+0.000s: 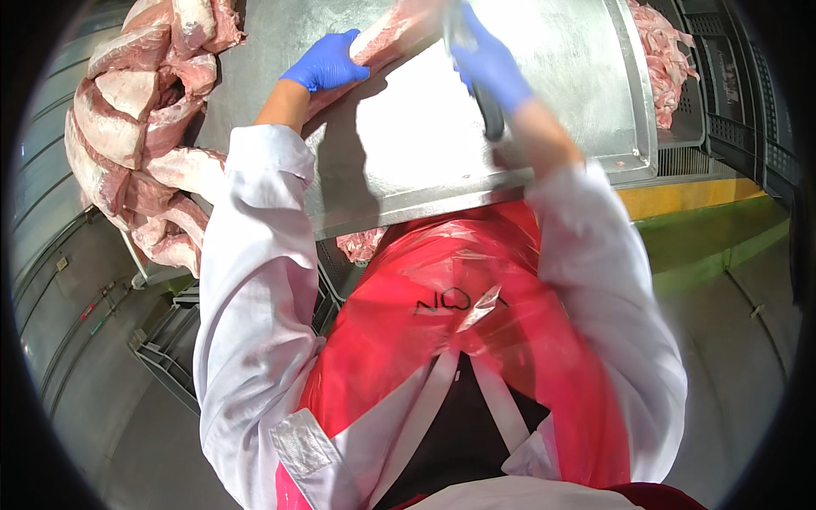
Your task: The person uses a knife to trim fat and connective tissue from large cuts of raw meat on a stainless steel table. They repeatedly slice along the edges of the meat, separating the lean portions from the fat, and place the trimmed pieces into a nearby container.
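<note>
My left hand (327,61), in a blue glove, is closed around the near end of a long pink and white piece of meat (395,36). The piece slants away across a metal tray-like worktop (586,110), and its far end runs out at the top edge. A knife (490,117) with a dark handle is in my right hand (495,66), also blue-gloved. Motion smears that hand and the blade, which is beside the meat's far part. Whether the blade touches the meat I cannot tell.
A tall heap of thick, fatty meat pieces (115,110) stands at the left, close to my left sleeve. Smaller trimmings (661,72) lie in a dark crate beyond the worktop's raised right rim. More trimmings (361,244) show below its front edge. A yellow ledge (688,200) is at the right.
</note>
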